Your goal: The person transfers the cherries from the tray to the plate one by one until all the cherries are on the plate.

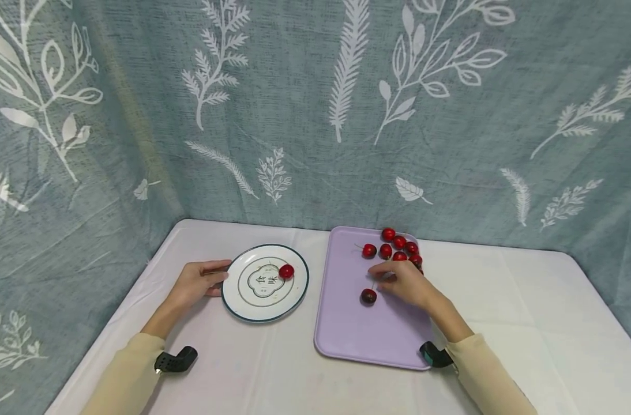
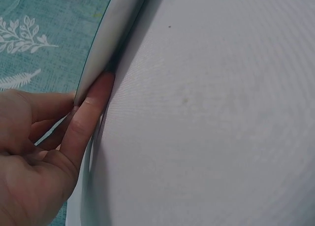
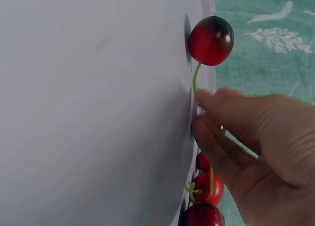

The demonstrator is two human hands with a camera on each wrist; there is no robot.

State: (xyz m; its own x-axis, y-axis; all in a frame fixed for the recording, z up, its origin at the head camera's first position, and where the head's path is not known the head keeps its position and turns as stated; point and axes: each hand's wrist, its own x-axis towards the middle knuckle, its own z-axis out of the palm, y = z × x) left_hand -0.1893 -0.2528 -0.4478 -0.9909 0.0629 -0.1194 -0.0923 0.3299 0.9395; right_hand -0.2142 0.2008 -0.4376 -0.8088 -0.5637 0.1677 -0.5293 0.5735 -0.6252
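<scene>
At the left, my left hand grips the rim of a white plate with a dark blue edge. Fingers reach under that rim in the left wrist view, with the thumb at its edge. One red cherry lies on the plate. Over a lilac tray, my right hand reaches down to a dark red cherry. Its thumb tip meets the green stem in the right wrist view, while a gap shows between thumb and forefinger. Beyond this hand several more cherries lie on the tray, some partly hidden by it.
A white cloth covers the table under plate and tray. Behind and to the sides hangs a blue-green curtain with white leaf prints. Each wrist carries a black camera.
</scene>
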